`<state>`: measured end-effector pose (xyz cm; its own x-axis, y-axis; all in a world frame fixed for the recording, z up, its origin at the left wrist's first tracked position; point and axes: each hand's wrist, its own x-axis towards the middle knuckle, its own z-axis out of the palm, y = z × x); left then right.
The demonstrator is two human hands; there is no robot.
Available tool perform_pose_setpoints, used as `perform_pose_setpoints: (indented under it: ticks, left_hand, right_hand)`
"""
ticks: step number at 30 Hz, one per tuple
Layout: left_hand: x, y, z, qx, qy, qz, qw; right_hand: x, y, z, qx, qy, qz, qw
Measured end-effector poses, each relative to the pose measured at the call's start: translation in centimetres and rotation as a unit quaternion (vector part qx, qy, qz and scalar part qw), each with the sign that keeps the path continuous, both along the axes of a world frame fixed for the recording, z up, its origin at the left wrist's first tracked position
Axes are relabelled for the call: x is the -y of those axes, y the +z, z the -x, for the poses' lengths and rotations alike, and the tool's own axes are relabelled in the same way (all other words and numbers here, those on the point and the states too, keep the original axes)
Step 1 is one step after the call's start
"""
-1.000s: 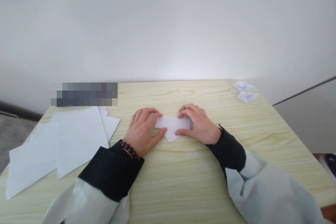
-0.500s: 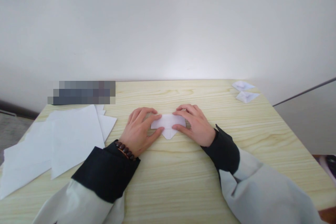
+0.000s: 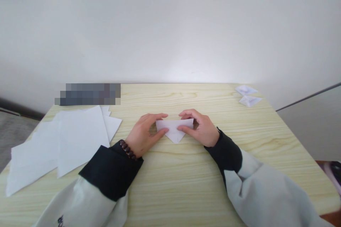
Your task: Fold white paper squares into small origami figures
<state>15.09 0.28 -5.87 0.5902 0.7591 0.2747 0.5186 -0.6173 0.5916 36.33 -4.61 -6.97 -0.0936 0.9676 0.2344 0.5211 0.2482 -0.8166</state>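
A small folded white paper is between my two hands, over the middle of the table. It has a wide straight upper edge and a point facing me. My left hand grips its left part, thumb on the near face and fingers behind the upper edge. On the other side my right hand pinches the right part in the same way. The fingertips behind the paper are partly hidden.
Several loose white sheets overlap on the left of the wooden table. Behind them lies a dark, pixelated object. Two folded paper shapes, one farther and one nearer, rest at the back right. A white wall borders the far edge.
The folded paper has tilted up so its near face shows more, and its upper edge has lifted. My fingers have shifted from on top of it to behind that edge.
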Motion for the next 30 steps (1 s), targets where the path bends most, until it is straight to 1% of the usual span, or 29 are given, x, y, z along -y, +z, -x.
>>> perform_pose_setpoints:
  ticks: [3,5,8,10,14,20,25,27,30]
  left_hand:
    - [0.05,0.31,0.0,0.038,0.031,0.063,0.997]
    - [0.09,0.48,-0.03,0.067,0.055,0.1,0.991]
    - [0.12,0.57,-0.07,0.083,0.086,0.128,0.985]
    - [0.13,0.52,-0.07,0.078,0.088,0.145,0.982]
    - [0.16,0.41,-0.07,0.088,0.062,0.177,0.978]
    - [0.23,0.47,-0.12,0.11,0.075,0.183,0.974]
    - [0.21,0.4,-0.11,0.134,0.054,0.189,0.971]
    - [0.2,0.35,-0.07,0.14,0.044,0.174,0.974]
    - [0.18,0.37,0.03,0.143,0.062,0.104,0.982]
  right_hand:
    - [0.07,0.17,-0.03,-0.034,-0.011,0.018,0.999]
    - [0.14,0.33,-0.07,-0.059,-0.004,0.035,0.998]
    - [0.22,0.54,-0.14,-0.065,0.0,0.047,0.997]
    - [0.24,0.61,-0.19,-0.056,-0.008,0.044,0.997]
    - [0.21,0.58,-0.25,-0.066,-0.032,0.034,0.997]
    - [0.16,0.45,-0.43,-0.066,0.01,0.046,0.997]
    - [0.17,0.33,-0.46,-0.059,0.001,0.042,0.997]
    - [0.18,0.23,-0.44,-0.063,-0.008,0.034,0.997]
    - [0.16,0.14,-0.46,-0.065,-0.027,-0.007,0.997]
